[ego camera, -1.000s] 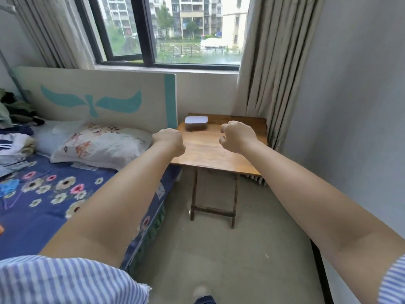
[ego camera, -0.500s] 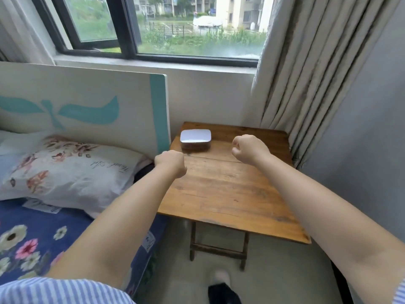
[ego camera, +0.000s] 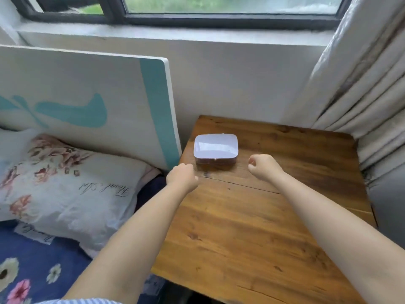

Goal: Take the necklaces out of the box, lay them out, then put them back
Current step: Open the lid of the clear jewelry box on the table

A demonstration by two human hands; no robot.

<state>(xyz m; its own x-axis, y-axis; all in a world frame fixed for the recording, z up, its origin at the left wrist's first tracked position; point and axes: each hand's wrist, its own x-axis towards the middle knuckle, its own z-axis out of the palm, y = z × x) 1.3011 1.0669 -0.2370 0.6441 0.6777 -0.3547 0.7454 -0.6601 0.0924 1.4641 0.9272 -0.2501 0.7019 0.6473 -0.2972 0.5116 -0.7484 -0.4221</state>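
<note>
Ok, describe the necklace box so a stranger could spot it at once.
Find the wooden table under the window, between bed and curtain. On its far left part sits the box, lid shut. It is the only object there: a small rounded rectangle with a pale lilac top.

You see a warm honey-brown wooden tabletop [ego camera: 263, 216] with darker grain streaks and knots; near its far left corner sits a box [ego camera: 215, 148] with a pale lilac-white lid over a dark brown base. Beside the tabletop's left edge, your white pillow [ego camera: 65, 189] carries faded pink-and-brown flowers and dark script, the bedsheet [ego camera: 43, 266] is navy with white and pink flowers, the headboard panel [ego camera: 87, 95] is white with teal shapes, and the curtain [ego camera: 361, 84] is beige
</note>
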